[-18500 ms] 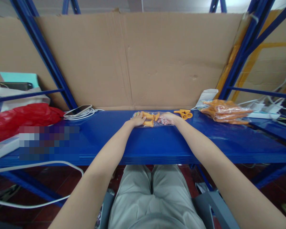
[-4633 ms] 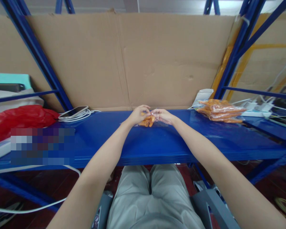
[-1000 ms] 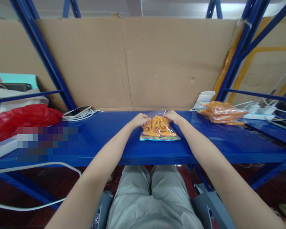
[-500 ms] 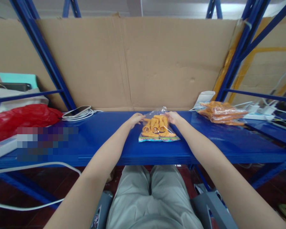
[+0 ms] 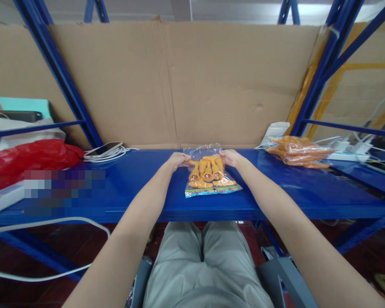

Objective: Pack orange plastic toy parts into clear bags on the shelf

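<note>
A clear plastic bag [image 5: 227, 185] with a colourful printed strip along its near edge lies on the blue shelf [image 5: 141, 188] in front of me. Inside it are several orange, hollow-ended pieces [image 5: 207, 170] whose exact kind I cannot make out. My left hand [image 5: 179, 160] is closed, pinching the bag's far left side. On the far right side, my right hand [image 5: 231, 158] pinches the bag between thumb and fingers. The far end of the bag spreads flat between both hands.
At the right lies a stack of similar bags with orange pieces [image 5: 297, 152], beside a white power strip [image 5: 348, 155]. On the left are a coiled white cable [image 5: 111, 154] with a phone and a red plastic bag [image 5: 35, 160]. Cardboard [image 5: 192, 85] walls the back.
The bag's far end, crumpled before, is now pulled out flatter and wider. Its printed near edge has shifted slightly towards me, and my left hand now pinches the side.
</note>
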Action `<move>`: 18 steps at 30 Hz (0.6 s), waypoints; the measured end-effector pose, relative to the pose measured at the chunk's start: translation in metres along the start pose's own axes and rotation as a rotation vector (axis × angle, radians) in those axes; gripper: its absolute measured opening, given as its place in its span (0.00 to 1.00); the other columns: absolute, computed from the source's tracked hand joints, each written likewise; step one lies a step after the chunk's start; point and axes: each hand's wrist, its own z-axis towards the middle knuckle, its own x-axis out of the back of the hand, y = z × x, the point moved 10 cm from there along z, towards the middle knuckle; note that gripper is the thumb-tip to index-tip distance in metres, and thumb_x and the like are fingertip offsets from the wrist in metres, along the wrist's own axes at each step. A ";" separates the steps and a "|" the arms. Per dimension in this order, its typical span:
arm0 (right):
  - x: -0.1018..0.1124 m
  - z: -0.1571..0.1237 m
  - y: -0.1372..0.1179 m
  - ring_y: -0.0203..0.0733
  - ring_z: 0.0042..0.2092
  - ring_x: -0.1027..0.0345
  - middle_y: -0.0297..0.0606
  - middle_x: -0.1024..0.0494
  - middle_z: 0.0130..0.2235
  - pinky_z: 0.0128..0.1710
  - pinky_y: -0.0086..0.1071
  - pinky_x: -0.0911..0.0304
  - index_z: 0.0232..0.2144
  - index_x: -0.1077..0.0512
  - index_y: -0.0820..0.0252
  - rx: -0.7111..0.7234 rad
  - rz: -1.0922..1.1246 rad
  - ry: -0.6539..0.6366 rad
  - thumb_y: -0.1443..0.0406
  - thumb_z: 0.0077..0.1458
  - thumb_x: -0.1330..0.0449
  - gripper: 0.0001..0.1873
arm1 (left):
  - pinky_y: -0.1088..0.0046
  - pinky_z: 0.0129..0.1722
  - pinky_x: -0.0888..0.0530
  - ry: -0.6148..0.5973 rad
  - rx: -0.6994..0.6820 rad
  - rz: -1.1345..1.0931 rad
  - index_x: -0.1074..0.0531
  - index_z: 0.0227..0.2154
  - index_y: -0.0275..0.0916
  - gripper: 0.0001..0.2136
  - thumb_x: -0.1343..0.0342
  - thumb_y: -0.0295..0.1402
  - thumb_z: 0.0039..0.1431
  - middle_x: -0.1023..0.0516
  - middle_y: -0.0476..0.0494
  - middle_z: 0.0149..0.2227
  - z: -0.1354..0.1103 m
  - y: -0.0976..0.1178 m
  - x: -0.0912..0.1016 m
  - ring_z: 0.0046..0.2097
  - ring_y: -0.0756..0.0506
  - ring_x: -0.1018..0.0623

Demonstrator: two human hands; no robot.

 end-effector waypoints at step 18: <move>0.013 0.005 -0.003 0.30 0.26 0.28 0.36 0.20 0.27 0.32 0.24 0.30 0.31 0.26 0.64 0.057 -0.162 -0.168 0.79 0.54 0.40 0.09 | 0.67 0.48 0.22 -0.088 -0.072 -0.001 0.22 0.27 0.34 0.09 0.32 0.19 0.40 0.18 0.43 0.28 0.007 -0.002 0.005 0.41 0.42 0.18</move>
